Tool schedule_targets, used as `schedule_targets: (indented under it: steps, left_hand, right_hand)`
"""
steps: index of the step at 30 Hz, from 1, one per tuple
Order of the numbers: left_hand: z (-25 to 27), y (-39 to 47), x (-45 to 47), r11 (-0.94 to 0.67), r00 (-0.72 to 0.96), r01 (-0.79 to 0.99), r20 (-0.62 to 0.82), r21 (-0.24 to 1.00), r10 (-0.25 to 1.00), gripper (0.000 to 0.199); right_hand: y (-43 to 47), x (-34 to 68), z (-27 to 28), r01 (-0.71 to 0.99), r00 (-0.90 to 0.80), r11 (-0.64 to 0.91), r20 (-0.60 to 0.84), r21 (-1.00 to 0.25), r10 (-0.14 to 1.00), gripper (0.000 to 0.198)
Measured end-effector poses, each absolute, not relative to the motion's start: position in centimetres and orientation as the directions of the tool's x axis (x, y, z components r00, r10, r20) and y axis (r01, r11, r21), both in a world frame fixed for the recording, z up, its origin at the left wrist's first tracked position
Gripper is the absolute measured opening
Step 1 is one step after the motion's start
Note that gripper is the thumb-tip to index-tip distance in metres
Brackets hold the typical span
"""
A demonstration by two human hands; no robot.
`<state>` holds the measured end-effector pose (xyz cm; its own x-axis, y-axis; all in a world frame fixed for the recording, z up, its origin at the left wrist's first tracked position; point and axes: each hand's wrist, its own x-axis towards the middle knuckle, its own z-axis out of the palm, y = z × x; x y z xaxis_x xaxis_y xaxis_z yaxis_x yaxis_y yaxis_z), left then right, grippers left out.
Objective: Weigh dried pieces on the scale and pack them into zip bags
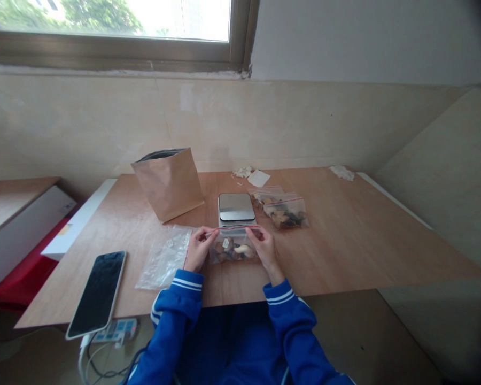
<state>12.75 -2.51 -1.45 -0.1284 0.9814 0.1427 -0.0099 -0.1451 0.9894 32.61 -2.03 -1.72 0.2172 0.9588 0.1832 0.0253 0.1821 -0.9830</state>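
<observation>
A clear zip bag (pixel 233 251) with brown and pale pieces inside, like dried mushrooms, lies near the table's front edge. Its red-lined top edge is pinched at the left end by my left hand (pixel 199 247) and at the right end by my right hand (pixel 263 247). Just beyond the bag sits a small digital scale (pixel 236 207) with a bare metal plate. Flat clear zip bags (pixel 166 256) lie beside my left hand, partly under it. To the right of the scale rest filled zip bags (pixel 284 210) with similar brown pieces.
A brown paper bag (pixel 170 184) stands open at the back left. A tablet (pixel 98 294) overhangs the front left edge, with a power strip (pixel 116 330) and cables below. White scraps (pixel 243 171) and a white paper square (pixel 258 178) lie near the wall. Crumpled tissue (pixel 342 172) is at the back right.
</observation>
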Motion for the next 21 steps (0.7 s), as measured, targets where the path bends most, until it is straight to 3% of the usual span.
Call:
schedule_targets:
  steps: [11,21]
  left_hand:
    - [-0.87,-2.66,13.04,-0.077,-0.069,-0.034,0.074,0.996,0.995,0.031]
    - [-0.81,-2.77,12.94,-0.098,-0.083,0.0,0.098,0.995,0.992,0.027]
  right_hand:
    - [-2.07,32.73,-2.21,0.023,0.194,0.18,0.181,-0.983,0.964,0.027]
    - [-1.83,33.08,-2.27,0.16,0.183,0.28,0.307,-0.947,0.934,0.026]
